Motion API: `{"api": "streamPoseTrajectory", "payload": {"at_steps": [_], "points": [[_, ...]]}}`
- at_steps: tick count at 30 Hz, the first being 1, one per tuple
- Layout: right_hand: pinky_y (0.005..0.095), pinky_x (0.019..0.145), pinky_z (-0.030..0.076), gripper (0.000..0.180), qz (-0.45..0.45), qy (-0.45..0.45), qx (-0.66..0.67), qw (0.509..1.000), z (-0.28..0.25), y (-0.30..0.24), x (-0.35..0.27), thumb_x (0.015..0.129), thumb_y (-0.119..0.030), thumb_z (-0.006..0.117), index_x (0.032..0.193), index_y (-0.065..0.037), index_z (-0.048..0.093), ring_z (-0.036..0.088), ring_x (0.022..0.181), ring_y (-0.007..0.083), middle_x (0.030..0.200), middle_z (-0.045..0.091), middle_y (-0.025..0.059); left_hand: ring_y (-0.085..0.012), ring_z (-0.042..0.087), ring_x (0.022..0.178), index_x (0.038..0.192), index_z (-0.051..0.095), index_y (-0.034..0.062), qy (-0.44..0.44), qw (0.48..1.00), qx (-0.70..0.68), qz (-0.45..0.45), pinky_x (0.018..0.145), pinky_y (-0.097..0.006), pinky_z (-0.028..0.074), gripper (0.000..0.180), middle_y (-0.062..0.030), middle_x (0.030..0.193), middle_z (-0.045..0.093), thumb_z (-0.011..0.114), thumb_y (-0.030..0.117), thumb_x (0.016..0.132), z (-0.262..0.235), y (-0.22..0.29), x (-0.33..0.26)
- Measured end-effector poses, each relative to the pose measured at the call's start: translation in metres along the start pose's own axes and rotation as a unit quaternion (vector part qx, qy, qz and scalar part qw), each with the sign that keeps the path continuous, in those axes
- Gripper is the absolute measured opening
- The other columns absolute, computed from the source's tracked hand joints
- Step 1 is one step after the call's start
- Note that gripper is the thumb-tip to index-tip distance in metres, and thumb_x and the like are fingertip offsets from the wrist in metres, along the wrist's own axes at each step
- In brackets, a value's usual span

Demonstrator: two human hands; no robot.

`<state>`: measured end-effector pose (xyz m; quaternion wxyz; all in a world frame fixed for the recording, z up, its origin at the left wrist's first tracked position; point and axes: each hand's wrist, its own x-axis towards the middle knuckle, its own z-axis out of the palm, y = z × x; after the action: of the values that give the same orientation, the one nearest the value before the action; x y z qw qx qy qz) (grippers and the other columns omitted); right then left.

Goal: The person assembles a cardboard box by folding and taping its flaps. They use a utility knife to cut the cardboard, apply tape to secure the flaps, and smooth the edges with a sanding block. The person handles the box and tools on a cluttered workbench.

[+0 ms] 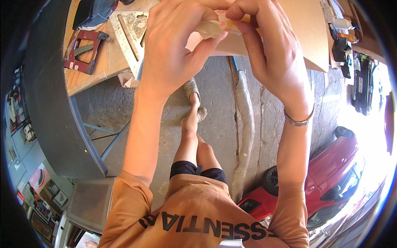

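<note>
Paper strip: one small cream and orange piece [219, 25] is held up near the top of the view, above the edge of the workbench, pinched between both hands.
Left hand: one [173, 45]; the fingers are curled over the strip's left end and the thumb is pressed against its underside, so the strip is pinched.
Right hand: one [269, 49]; the fingers are bent down over the strip's right end and closed on it, and the back of the hand is turned to the camera.
Forearms: two, both raised from the lower edge and angled inward so the hands meet.
Bracelet: one metal band [298, 121] is worn on the right wrist.
Cardboard sheet: one large tan sheet [306, 29] is lying on the workbench behind the hands.
Metal square: one triangular tool [131, 31] is seen left of the hands.
Red clamp: one [84, 51] is lying further left.
Car: one red car [331, 173] is parked at lower right.
</note>
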<state>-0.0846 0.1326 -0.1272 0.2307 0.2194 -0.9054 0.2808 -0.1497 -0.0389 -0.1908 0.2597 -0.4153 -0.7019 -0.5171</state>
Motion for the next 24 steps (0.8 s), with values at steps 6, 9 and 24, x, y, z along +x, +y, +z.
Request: {"api": "streamPoseTrajectory", "payload": {"at_steps": [6,9,24], "points": [[0.0389,0.081,0.049,0.021,-0.01,0.024,-0.034,0.999,0.009,0.004,-0.007,0.088,0.01,0.063,0.105,0.0,0.057,0.061,0.089,0.035,0.096,0.06,0.0154,-0.0363,0.064,0.124,0.087,0.061,0.0083,-0.089,0.996,0.009,-0.027,0.106,-0.048,0.044,0.021,-0.0104,0.117,0.075,0.08,0.007,0.08,-0.011,-0.003,0.001],[0.0387,0.082,0.049,0.022,-0.012,0.017,-0.031,0.999,0.006,0.004,-0.009,0.088,0.011,0.063,0.105,0.0,0.058,0.061,0.089,0.0345,0.096,0.061,0.0151,-0.036,0.064,0.125,0.088,0.061,0.0079,-0.09,0.996,0.018,-0.02,0.106,-0.048,0.044,0.021,-0.01,0.118,0.075,0.08,0.008,0.081,-0.01,-0.002,0.001],[0.0373,0.079,0.051,0.019,0.041,0.02,0.032,0.998,0.003,-0.001,-0.002,0.089,0.01,0.064,0.106,0.002,0.059,0.062,0.087,0.0317,0.097,0.059,0.0163,-0.034,0.064,0.126,0.091,0.061,0.0068,-0.102,0.993,0.001,-0.061,0.104,-0.046,0.045,0.024,-0.0089,0.118,0.076,0.083,0.009,0.081,-0.012,0.0,0.003]]}}
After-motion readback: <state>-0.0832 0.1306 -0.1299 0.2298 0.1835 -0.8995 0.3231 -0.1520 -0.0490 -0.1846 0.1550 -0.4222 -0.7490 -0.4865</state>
